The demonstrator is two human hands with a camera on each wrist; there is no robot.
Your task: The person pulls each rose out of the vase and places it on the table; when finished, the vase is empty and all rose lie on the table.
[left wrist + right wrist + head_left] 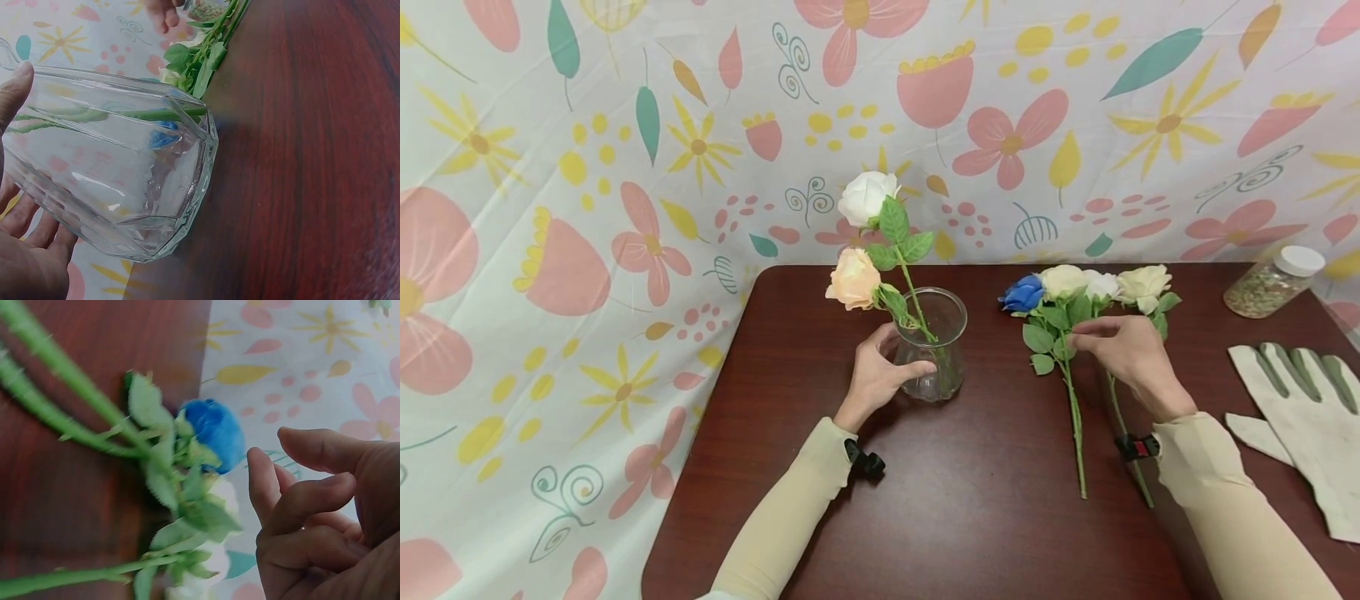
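My left hand (877, 372) grips a clear glass vase (950, 382), its thumb on the near side. In the left wrist view the faceted vase (119, 181) shows green stems inside. A white rose (867, 198) and a peach rose (853, 279) stand in it, leaning left. My right hand (1131, 358) hovers over several roses lying on the table, thumb and forefinger apart with nothing between them. Among these are a blue rose (1022, 294), a white rose (1101, 286) and a cream rose (1142, 288). The right wrist view shows the blue rose (215, 434) just beyond the fingertips.
A lidded jar (1266, 287) of small pale pieces stands at the back right. White and green gloves (1300, 425) lie at the right side of the dark wooden table (970, 517). A flower-printed cloth (715, 167) hangs behind and to the left.
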